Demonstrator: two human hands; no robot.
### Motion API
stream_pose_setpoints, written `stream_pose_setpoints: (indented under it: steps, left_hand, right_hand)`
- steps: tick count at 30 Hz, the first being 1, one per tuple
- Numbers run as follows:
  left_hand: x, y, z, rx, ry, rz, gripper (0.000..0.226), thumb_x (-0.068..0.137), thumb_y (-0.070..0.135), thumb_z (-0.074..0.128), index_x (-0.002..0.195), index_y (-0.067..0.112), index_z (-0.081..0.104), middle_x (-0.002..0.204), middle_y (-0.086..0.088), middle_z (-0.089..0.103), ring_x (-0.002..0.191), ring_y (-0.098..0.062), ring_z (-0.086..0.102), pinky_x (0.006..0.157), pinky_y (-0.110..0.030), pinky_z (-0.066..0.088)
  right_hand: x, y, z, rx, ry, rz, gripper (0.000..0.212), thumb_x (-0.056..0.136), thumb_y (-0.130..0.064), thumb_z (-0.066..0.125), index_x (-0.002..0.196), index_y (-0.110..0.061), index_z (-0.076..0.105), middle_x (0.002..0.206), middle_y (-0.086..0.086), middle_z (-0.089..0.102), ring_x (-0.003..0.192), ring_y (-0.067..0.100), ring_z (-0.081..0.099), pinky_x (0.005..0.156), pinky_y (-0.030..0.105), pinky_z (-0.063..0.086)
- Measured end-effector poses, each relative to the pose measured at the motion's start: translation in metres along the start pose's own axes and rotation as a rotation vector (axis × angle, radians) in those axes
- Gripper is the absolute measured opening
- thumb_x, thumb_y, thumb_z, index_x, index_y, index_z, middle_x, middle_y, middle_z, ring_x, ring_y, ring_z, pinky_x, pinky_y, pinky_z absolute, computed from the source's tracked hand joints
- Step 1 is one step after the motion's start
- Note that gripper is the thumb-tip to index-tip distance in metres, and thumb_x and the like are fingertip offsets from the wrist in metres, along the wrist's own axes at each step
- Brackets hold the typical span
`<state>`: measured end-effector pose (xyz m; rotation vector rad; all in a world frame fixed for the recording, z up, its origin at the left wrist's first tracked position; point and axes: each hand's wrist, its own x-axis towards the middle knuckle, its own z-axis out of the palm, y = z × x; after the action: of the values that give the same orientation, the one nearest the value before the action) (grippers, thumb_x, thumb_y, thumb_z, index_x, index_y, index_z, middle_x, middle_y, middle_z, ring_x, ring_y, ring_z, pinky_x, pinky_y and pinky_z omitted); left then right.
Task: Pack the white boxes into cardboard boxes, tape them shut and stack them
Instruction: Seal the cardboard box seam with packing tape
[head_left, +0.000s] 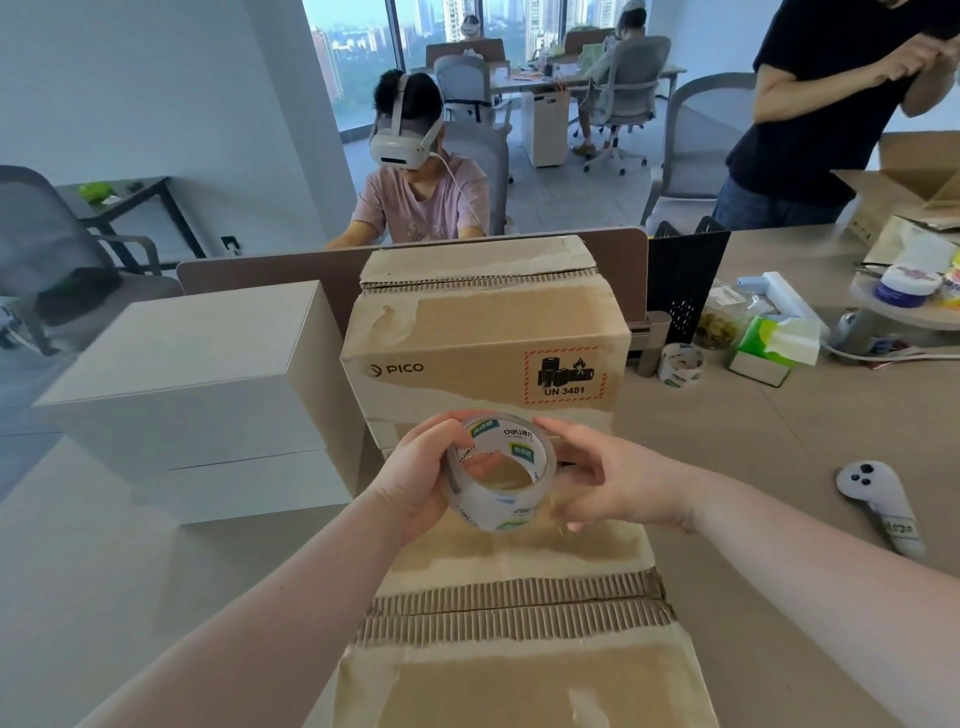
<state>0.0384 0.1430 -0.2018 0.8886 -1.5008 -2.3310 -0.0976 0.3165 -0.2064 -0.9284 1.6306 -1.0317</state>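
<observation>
Head view, frame center: left hand (415, 480) grips the clear tape roll (500, 474), right hand (608, 483) fingers pinch its edge. Taping step; next, find the tape end for the near cardboard box (519, 623) seam.

Brown cardboard box (483, 332), white boxes (208, 384)

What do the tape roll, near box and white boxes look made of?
Tape roll: clear glossy plastic film; its printed core and the hand behind show through it. Near box: brown corrugated cardboard, matte; fluted ridges show where the facing is torn off along the seam. White boxes: smooth matte white, probably rigid paperboard; can't confirm.
</observation>
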Motion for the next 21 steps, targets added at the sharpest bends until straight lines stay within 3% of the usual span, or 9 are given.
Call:
stream_pose_setpoints:
  steps: [2,5,7,9,11,13,17,19,21]
  left_hand:
    - [0.001,0.0,0.0,-0.012,0.004,0.002,0.033,0.087,-0.002,0.042,0.113,-0.003,0.063,0.107,-0.026,0.068,0.091,-0.034,0.066,0.08,-0.037,0.055]
    - [0.004,0.002,-0.001,-0.004,0.034,0.003,0.032,0.088,-0.001,0.041,0.111,-0.001,0.063,0.102,-0.023,0.07,0.085,-0.032,0.067,0.08,-0.04,0.055]
    - [0.006,0.002,-0.003,-0.001,0.047,0.003,0.031,0.088,-0.001,0.042,0.11,0.0,0.064,0.102,-0.023,0.07,0.084,-0.032,0.067,0.08,-0.04,0.054]
    - [0.007,0.003,-0.005,0.013,0.055,-0.002,0.031,0.088,0.0,0.042,0.109,0.001,0.064,0.102,-0.023,0.069,0.084,-0.032,0.067,0.081,-0.041,0.053]
    - [0.007,0.005,-0.006,0.043,0.063,-0.031,0.03,0.089,0.004,0.044,0.11,0.003,0.065,0.102,-0.022,0.069,0.085,-0.032,0.065,0.083,-0.042,0.052]
    - [0.007,0.005,-0.01,0.087,0.066,-0.065,0.026,0.091,0.009,0.049,0.109,0.007,0.067,0.104,-0.019,0.07,0.087,-0.031,0.064,0.086,-0.043,0.05]
    - [0.006,0.003,-0.017,0.433,0.217,-0.045,0.018,0.088,0.027,0.066,0.104,0.021,0.066,0.104,-0.005,0.07,0.091,-0.02,0.065,0.08,-0.035,0.055]
    - [0.0,0.005,-0.016,0.652,0.41,0.13,0.013,0.087,0.032,0.067,0.095,0.022,0.066,0.091,0.005,0.066,0.084,-0.012,0.061,0.071,-0.025,0.051]
    - [-0.016,0.011,-0.009,0.697,0.458,0.368,0.013,0.085,0.031,0.069,0.08,0.02,0.067,0.073,0.01,0.061,0.068,-0.002,0.055,0.062,-0.015,0.044]
  right_hand:
    - [0.005,0.0,0.006,-0.003,0.1,-0.014,0.092,0.081,-0.01,0.072,0.151,-0.035,0.018,0.139,-0.007,0.052,0.106,0.014,0.066,0.083,0.046,0.058]
    - [0.011,-0.002,0.01,-0.177,0.242,-0.048,0.058,0.089,-0.01,0.063,0.142,-0.024,0.044,0.115,-0.007,0.068,0.092,0.014,0.069,0.078,0.037,0.059]
    - [0.012,-0.007,0.01,-0.344,0.327,-0.075,0.028,0.091,-0.009,0.061,0.117,-0.02,0.066,0.095,-0.01,0.071,0.08,0.008,0.068,0.077,0.029,0.058]
    - [0.013,-0.013,0.01,-0.441,0.346,-0.077,0.013,0.092,-0.01,0.061,0.093,-0.017,0.073,0.082,-0.006,0.07,0.064,0.0,0.064,0.071,0.025,0.057]
    - [0.014,-0.019,0.008,-0.423,0.285,-0.058,0.014,0.091,-0.009,0.062,0.082,-0.017,0.07,0.08,-0.005,0.069,0.064,-0.005,0.063,0.065,0.017,0.055]
    - [0.014,-0.025,0.004,-0.326,0.204,-0.02,0.014,0.089,-0.006,0.064,0.081,-0.016,0.07,0.082,-0.005,0.069,0.073,0.002,0.064,0.07,0.018,0.054]
    - [0.012,-0.039,-0.003,0.118,0.133,0.032,0.024,0.088,0.004,0.056,0.069,-0.009,0.065,0.063,-0.001,0.062,0.057,0.008,0.053,0.063,0.023,0.044]
    - [0.011,-0.043,-0.003,0.23,0.187,0.05,0.023,0.087,0.004,0.057,0.067,-0.006,0.063,0.058,0.0,0.06,0.055,0.009,0.05,0.06,0.022,0.04]
    - [0.013,-0.047,0.003,0.218,0.239,0.058,0.02,0.086,0.002,0.06,0.068,-0.005,0.066,0.058,0.001,0.062,0.055,0.008,0.047,0.06,0.021,0.036]
